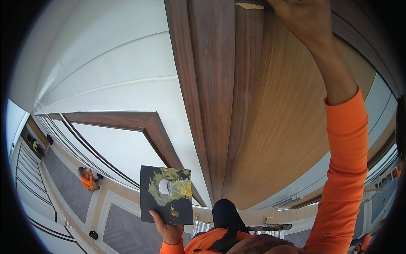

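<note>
Hold the black square board (184,214) level, your left hand (171,232) clamped on its near edge left of the dark wood-grain trim (213,84), so the white paste (165,186) cannot slide, and work lightly by the far pale patch (249,6) with your right hand (305,19), whose grip I cannot tell.

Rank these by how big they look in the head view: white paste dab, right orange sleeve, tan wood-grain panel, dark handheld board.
1. Tan wood-grain panel
2. Right orange sleeve
3. Dark handheld board
4. White paste dab

Apparent size only; nearness and fisheye bending affect it.
</note>
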Available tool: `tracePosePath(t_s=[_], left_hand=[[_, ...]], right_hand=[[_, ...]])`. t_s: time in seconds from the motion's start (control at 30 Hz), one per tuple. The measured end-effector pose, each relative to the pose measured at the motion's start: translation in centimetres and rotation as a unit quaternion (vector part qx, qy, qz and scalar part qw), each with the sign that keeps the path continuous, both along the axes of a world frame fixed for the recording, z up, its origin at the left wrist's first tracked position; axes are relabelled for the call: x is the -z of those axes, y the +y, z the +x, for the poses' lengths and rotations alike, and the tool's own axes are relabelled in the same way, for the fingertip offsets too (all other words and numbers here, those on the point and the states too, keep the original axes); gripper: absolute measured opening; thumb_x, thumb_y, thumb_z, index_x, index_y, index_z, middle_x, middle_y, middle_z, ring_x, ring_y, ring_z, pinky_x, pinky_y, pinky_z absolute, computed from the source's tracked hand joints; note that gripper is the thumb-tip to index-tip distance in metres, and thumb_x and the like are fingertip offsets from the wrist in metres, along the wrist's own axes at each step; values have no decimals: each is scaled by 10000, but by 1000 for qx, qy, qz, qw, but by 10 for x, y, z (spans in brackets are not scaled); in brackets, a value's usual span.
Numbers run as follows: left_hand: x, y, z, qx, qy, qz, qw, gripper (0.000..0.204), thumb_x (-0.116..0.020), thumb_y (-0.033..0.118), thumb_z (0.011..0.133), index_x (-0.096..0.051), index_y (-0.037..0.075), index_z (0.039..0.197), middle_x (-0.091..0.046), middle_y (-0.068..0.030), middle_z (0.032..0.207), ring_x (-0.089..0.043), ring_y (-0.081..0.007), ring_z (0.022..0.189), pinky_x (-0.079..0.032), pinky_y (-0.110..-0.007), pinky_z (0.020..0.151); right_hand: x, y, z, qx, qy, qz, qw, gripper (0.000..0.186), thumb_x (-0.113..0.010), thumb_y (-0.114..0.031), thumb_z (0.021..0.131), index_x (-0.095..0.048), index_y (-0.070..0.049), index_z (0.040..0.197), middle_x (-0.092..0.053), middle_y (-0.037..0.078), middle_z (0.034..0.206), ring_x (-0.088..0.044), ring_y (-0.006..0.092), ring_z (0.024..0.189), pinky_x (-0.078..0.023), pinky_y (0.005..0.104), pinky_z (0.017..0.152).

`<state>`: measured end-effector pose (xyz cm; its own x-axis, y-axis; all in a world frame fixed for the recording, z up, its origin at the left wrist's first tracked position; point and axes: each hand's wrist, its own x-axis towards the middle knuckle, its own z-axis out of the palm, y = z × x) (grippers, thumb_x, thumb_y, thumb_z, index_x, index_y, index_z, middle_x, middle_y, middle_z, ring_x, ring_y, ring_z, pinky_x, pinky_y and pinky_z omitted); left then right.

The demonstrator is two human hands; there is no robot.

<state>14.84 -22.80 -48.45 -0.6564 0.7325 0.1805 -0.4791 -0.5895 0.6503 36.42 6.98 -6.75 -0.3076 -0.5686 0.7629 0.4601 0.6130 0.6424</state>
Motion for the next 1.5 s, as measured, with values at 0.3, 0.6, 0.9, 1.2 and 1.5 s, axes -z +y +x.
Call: tracePosePath(t_s=[0.3, 0.6, 0.9, 1.2, 1.5], left_hand=[[3, -1, -3, 12, 8, 10, 1000, 681, -334, 548, 1070, -312, 57, 1541, -490, -119, 1471, -539, -271, 1307, -454, -423, 1094], [-3, 0, -1, -5, -14, 6, 1000, 640, -340, 526, 1078, -351, 64, 1520, -531, -108, 1426, -588, -259, 1241, -500, -410, 1035], [2, -1, -2, -3, -12, 6, 1000, 652, -350, 533, 1073, -343, 63, 1525, -524, -108, 1432, -583, -258, 1245, -494, -411, 1043], [0, 0, -2, -5, -19, 11, 1000, 640, -349, 524, 1077, -353, 63, 1521, -529, -104, 1424, -589, -249, 1234, -500, -403, 1031], [0, -2, -3, 1, -20, 11, 1000, 638, -349, 520, 1078, -353, 59, 1519, -526, -109, 1429, -580, -255, 1248, -489, -407, 1045]], right_hand=[[8, -27, 10, -18, 0, -17, 1000, 80, -772, -7, 763, -760, -18, 842, -727, 106, 739, -596, 216, 612, -452, 349, 670], [5, -32, 3, 24, 9, -95, 995, 79, -782, -73, 806, -768, -36, 874, -736, 113, 771, -646, 245, 661, -462, 398, 772], [-3, -36, 1, 31, -11, -113, 993, 91, -791, -70, 800, -758, -15, 866, -713, 157, 785, -640, 307, 702, -473, 427, 826], [-6, -39, -2, 64, 2, -125, 990, 77, -786, -45, 802, -765, -34, 875, -724, 147, 794, -648, 283, 686, -465, 424, 925], [-4, -53, -3, 12, -2, -112, 994, 104, -800, -60, 813, -772, -30, 908, -747, 110, 832, -652, 226, 781, -505, 360, 714]])
